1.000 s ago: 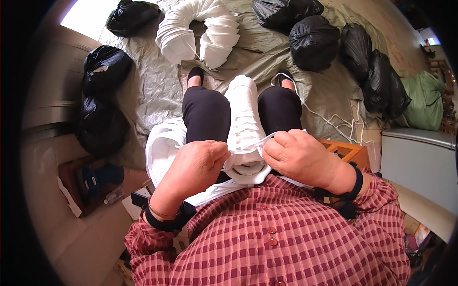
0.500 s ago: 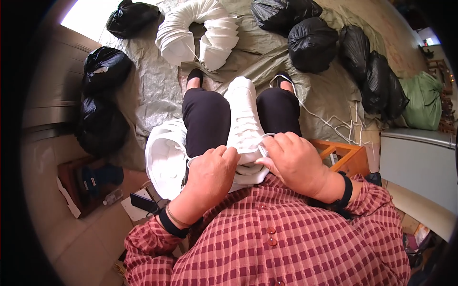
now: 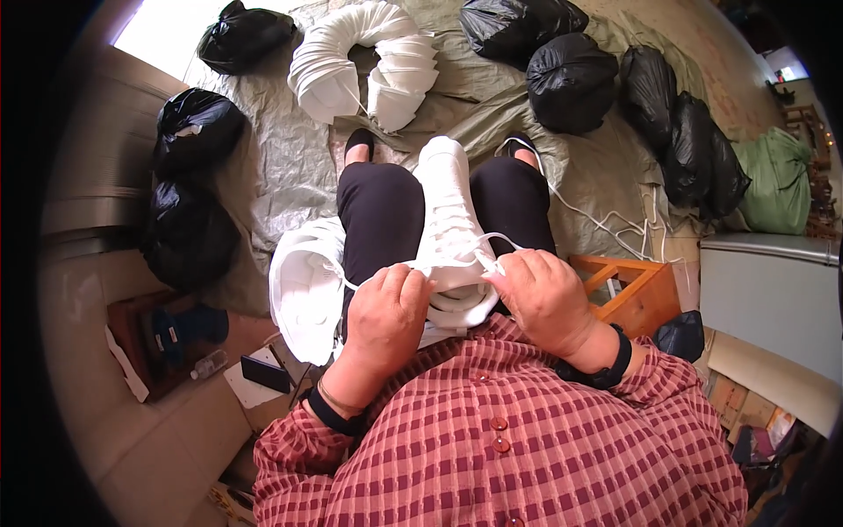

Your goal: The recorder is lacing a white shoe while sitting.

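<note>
A white lace-up shoe [image 3: 448, 189] lies between my knees, its toe pointing away and its opening near my shirt. White shoelace [image 3: 450, 262] crosses its upper part, with a loop rising by the right fingers. My left hand [image 3: 386, 307] is closed in a pinch on the lace left of the opening. To the right, my right hand [image 3: 544, 294] also pinches the lace, thumb against fingers. Both hands sit close to the shoe's collar. The lace ends inside the fingers are hidden.
Nested white pieces [image 3: 303, 294] stand beside my left leg; another curved stack [image 3: 364, 57] lies ahead on the grey sheet [image 3: 294, 176]. Black bags [image 3: 571, 83] ring the sheet. At right are a wooden crate [image 3: 645, 294], loose white cord [image 3: 628, 233] and a grey cabinet [image 3: 773, 299].
My right hand has moved slightly right and nearer me, opening more space between the hands. The lace now stretches across the shoe, with a loop curving above the right fingers.
</note>
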Motion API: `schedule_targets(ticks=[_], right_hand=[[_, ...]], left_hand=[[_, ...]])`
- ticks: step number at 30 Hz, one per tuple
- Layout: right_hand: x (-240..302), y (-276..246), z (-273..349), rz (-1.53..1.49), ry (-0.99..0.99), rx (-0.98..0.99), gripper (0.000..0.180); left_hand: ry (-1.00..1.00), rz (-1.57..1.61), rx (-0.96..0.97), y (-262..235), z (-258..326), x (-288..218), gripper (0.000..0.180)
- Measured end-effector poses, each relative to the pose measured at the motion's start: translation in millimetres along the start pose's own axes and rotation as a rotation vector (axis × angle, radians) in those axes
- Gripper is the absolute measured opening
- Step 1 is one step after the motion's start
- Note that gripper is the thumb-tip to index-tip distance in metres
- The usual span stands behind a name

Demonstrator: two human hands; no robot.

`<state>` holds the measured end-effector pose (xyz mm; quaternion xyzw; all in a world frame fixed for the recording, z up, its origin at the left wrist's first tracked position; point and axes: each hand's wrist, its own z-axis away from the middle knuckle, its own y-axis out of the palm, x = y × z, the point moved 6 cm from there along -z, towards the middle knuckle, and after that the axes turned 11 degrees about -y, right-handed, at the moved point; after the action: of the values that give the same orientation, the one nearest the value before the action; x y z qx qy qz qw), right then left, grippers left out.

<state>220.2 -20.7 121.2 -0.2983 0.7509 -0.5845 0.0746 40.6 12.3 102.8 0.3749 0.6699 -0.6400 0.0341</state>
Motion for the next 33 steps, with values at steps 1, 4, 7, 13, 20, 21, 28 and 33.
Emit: schedule_targets(ticks=[1, 4, 7, 13, 20, 21, 28, 33], right_hand=[[-1, 1, -1, 0.0, 0.0, -0.002, 0.018], [1, 1, -6, 0.004, -0.125, -0.007, 0.012], [-1, 0, -11, -0.058, -0.142, 0.059, 0.016], [19, -5, -23, 0.141, -0.292, 0.148, 0.016], [16, -9, -43, -0.21, -0.368, 0.139, 0.009], [27, -14, -42, -0.734, -0.298, 0.162, 0.007], [-43, -31, -32, -1.436, 0.381, -0.356, 0.009], [-18, 0, -25, -1.389, 0.597, -0.281, 0.014]], left_hand=[[0.001, -0.001, -0.001, 0, -1, 1, 0.014], [-0.017, 0.048, 0.011, 3, 0, 10, 0.01], [-0.086, 0.191, 0.001, 3, 0, 17, 0.011], [0.235, -0.13, 0.081, -11, -11, -11, 0.02], [0.394, -0.262, 0.295, -13, -31, -25, 0.015], [0.386, -0.223, 0.278, -9, -34, -22, 0.014], [0.551, 0.667, 0.292, -55, -30, -106, 0.024], [-0.475, 1.105, 0.225, -6, -42, -24, 0.013]])
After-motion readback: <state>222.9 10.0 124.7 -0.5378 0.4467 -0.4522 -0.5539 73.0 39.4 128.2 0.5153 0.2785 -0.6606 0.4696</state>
